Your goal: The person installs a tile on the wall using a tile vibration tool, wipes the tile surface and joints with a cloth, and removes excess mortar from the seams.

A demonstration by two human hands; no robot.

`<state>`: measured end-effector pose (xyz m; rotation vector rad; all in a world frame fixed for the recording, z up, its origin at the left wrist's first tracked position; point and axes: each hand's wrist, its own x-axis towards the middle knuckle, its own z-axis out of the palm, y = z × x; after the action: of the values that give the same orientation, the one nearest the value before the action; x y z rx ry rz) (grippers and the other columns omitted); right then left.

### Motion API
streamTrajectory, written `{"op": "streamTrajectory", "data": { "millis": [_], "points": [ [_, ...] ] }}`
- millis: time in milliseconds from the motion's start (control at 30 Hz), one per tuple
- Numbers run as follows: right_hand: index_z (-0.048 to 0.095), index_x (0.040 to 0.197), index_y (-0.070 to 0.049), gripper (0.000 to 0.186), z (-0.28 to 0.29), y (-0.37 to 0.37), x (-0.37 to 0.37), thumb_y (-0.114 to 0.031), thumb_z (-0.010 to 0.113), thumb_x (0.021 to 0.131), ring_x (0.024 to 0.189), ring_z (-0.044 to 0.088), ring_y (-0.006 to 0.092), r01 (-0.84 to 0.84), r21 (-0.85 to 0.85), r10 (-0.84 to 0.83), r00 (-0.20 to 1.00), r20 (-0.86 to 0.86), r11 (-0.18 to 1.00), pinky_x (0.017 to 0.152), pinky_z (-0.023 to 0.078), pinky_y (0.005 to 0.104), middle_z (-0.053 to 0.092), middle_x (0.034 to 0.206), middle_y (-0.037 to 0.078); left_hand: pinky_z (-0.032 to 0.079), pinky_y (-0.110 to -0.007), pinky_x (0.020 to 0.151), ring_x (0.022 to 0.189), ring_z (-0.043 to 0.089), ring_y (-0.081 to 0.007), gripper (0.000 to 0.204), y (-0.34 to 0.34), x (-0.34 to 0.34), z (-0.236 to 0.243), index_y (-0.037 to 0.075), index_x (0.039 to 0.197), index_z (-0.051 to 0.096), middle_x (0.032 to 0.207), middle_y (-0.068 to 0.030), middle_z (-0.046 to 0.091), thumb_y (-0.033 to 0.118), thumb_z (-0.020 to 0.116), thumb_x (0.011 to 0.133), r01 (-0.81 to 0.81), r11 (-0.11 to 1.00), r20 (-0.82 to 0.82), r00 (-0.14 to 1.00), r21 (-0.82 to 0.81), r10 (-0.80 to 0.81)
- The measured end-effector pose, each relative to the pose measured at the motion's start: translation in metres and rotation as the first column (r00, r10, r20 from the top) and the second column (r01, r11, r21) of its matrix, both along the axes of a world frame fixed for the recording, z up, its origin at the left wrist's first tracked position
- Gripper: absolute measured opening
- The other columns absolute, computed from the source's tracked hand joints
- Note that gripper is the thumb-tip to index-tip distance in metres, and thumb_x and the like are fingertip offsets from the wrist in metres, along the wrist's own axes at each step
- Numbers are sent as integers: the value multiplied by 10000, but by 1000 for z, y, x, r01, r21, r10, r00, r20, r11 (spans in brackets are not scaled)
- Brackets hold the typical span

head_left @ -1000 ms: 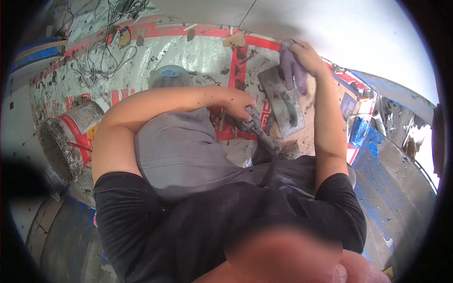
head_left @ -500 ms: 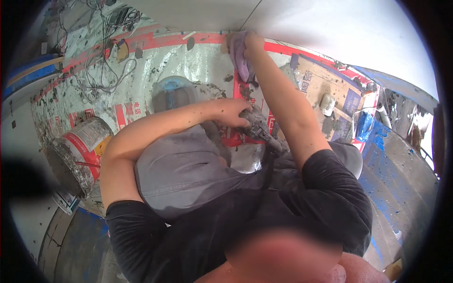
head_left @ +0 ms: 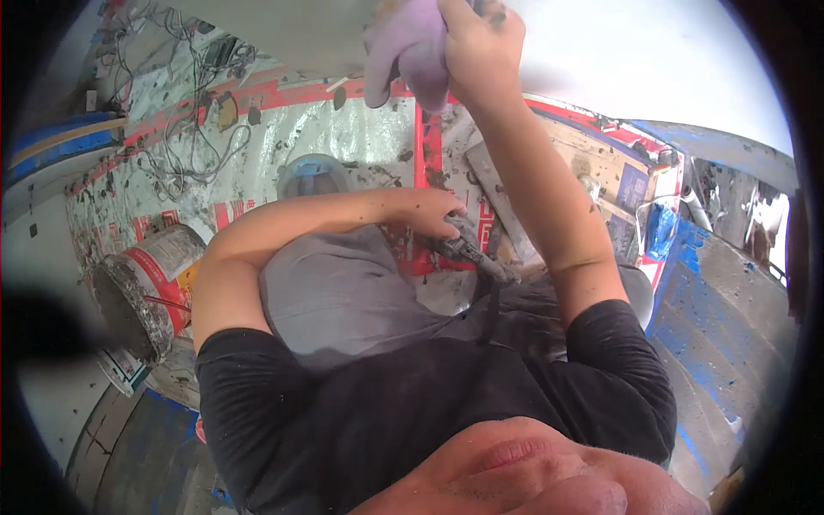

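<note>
My right hand [head_left: 487,53] is closed around a bunched pale purple cloth [head_left: 418,56], up in front of the white wall panel [head_left: 618,51]. Part of the cloth hangs loose, and whether it touches the panel is hard to make out. Low in front of my lap, my left hand [head_left: 425,211] grips a grey, mortar-caked hand tool [head_left: 465,244]. The tool's narrow end points toward my right knee, and a black cord or strap [head_left: 492,309] runs beside it. Its exact kind does not show.
A mortar-crusted bucket [head_left: 154,283] lies tilted at my left. Beyond my left forearm sits a round translucent tub [head_left: 313,176]. Tangled cables [head_left: 193,129] spread at the far left. Cardboard [head_left: 592,154] and a blue bag [head_left: 661,232] are on the right. Printed sheeting covers the floor.
My right hand has risen with the purple cloth from the panel's lower edge, further up its face. My left hand keeps the tool in nearly the same place.
</note>
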<state>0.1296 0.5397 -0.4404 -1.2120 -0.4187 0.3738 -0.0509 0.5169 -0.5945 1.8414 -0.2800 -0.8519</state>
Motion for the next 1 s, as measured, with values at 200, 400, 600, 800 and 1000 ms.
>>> {"op": "streamTrajectory", "data": {
  "millis": [200, 400, 600, 800, 1000],
  "points": [
    [667, 916, 41, 233, 81, -48, 30, -188, 627, 935, 704, 588, 141, 220, -585, 182, 815, 549, 781, 668, 474, 333, 649, 759, 109, 472, -426, 1022, 1214, 591, -351, 615, -7, 0, 14, -29, 1357, 544, 1298, -227, 605, 352, 683, 894, 56, 996, 6, 998, 72, -57],
    [697, 1012, -3, 255, -54, -149, 35, -216, 589, 924, 889, 667, 435, -241, -970, 832, 542, -120, 16, 802, 514, 495, 696, 913, 254, 482, -438, 998, 1194, 604, -360, 620, -11, -2, 14, -17, 1352, 553, 1266, -226, 623, 372, 687, 888, 150, 986, -9, 989, 79, -150],
    [726, 1106, 5, 352, -120, -182, 35, -267, 644, 899, 986, 682, 418, -241, -970, 763, 634, -128, 37, 894, 522, 475, 711, 1012, 274, 489, -455, 977, 1159, 610, -393, 560, -11, 15, 13, 6, 1300, 581, 1226, -228, 635, 365, 684, 882, 125, 972, -2, 992, 198, -127],
    [738, 1037, -15, 391, -173, -193, 52, -374, 620, 940, 885, 707, 296, -288, -932, 382, 904, -189, 219, 818, 515, 403, 727, 921, 212, 480, -463, 993, 1185, 600, -388, 545, -6, 10, 3, 15, 1290, 583, 1218, -220, 637, 370, 675, 887, -55, 968, 154, 988, 246, 17],
    [744, 1021, 2, 371, -219, -134, 23, -338, 615, 946, 848, 684, 233, -71, -810, 220, 973, 73, 582, 807, 509, 372, 726, 880, 177, 470, -443, 1023, 1192, 600, -377, 556, 1, -4, 7, 1, 1292, 587, 1218, -222, 637, 373, 684, 890, -58, 979, 108, 993, 196, 37]
  ]
}}
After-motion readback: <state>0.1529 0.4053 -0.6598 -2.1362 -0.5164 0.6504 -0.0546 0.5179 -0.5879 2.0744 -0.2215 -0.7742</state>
